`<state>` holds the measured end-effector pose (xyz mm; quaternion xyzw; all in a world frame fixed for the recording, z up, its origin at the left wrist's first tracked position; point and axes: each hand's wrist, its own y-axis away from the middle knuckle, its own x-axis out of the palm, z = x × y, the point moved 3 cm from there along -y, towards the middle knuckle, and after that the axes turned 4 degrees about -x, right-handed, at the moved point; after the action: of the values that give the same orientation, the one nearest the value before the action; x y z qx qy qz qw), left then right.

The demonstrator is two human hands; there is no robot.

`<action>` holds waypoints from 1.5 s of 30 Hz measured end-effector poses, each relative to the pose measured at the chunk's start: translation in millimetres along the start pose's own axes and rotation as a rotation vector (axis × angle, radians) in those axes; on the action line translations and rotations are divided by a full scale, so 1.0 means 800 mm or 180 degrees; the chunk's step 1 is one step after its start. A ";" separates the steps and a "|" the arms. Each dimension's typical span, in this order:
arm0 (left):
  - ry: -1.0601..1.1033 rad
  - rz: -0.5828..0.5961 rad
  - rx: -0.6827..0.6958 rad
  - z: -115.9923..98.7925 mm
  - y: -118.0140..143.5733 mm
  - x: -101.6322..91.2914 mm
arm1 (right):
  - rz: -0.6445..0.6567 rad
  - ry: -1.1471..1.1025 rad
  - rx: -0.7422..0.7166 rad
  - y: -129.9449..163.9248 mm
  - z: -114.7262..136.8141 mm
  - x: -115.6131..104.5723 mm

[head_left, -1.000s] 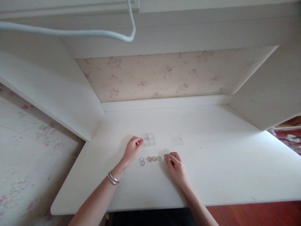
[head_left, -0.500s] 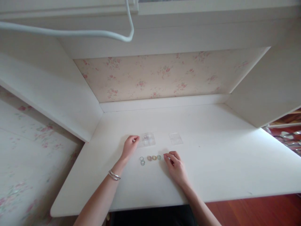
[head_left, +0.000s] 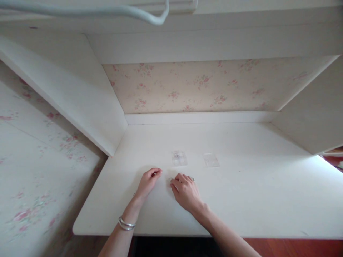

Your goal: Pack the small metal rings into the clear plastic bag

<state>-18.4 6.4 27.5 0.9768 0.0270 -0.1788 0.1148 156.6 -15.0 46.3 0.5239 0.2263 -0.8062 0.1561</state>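
My right hand (head_left: 185,191) is over the row of small rings on the white desk, fingers bent. Its thumb and index fingertips close at a thin pale ring (head_left: 170,180). A greenish ring (head_left: 193,179) shows past its outer fingers, and the other rings are hidden beneath the hand. My left hand (head_left: 149,182) rests to the left, thumb and fingers pressed together; anything between them is too small to make out. Behind the hands lies a clear plastic box (head_left: 179,158) with small rings inside.
A second flat clear plastic piece (head_left: 211,160) lies right of the box. The white desk (head_left: 254,200) has a low back ledge (head_left: 203,118) and side panels. A pale cable (head_left: 107,10) hangs across the top left. Two silver bangles (head_left: 125,224) circle my left wrist.
My right hand has moved left, over the rings. My left hand has drawn back from the box toward me. The view has shifted, so the desk appears moved right.
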 end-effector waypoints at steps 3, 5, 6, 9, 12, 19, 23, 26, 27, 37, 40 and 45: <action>0.0045 0.0062 -0.0041 0.002 -0.002 -0.004 | 0.0157 0.0218 0.0004 -0.012 -0.002 0.005; 0.0065 0.0042 -0.0006 0.005 -0.004 -0.006 | 0.0215 0.0275 0.0006 -0.018 -0.008 0.004; 0.0068 0.0012 0.0031 0.007 -0.005 -0.007 | 0.0238 0.0286 -0.0010 -0.021 -0.011 0.002; 0.0017 -0.0094 0.0125 0.013 -0.009 -0.006 | 0.0353 0.0301 -0.0187 -0.032 -0.021 -0.007; -0.0040 -0.0128 0.0192 0.016 -0.011 -0.003 | 0.0550 0.0284 -0.0453 -0.041 -0.024 -0.013; 0.0047 -0.0129 0.0089 0.016 -0.008 -0.007 | 0.1140 0.0379 -0.0622 -0.052 -0.017 -0.011; 0.0181 -0.0124 -0.0040 0.018 -0.006 -0.009 | 0.1316 0.0404 -0.0558 -0.055 -0.017 -0.010; 0.0254 -0.0113 -0.0049 0.018 -0.006 -0.009 | 0.1386 0.0343 -0.0538 -0.055 -0.019 -0.010; 0.0274 -0.0120 -0.0040 0.018 -0.005 -0.009 | 0.1395 0.0323 -0.0544 -0.055 -0.020 -0.010; 0.0381 -0.0102 -0.0165 0.013 -0.004 -0.010 | 0.1350 0.0314 -0.0703 -0.055 -0.024 -0.016; 0.0359 -0.0132 -0.0153 0.010 -0.003 -0.010 | 0.1322 0.0351 -0.0725 -0.054 -0.021 -0.013; 0.0352 -0.0175 -0.0080 0.009 -0.002 -0.011 | 0.1231 0.0578 -0.0883 -0.051 -0.014 -0.009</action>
<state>-28.9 6.1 23.8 0.9825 0.0624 -0.1274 0.1204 148.2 25.4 57.3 0.6013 0.2434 -0.6722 0.3569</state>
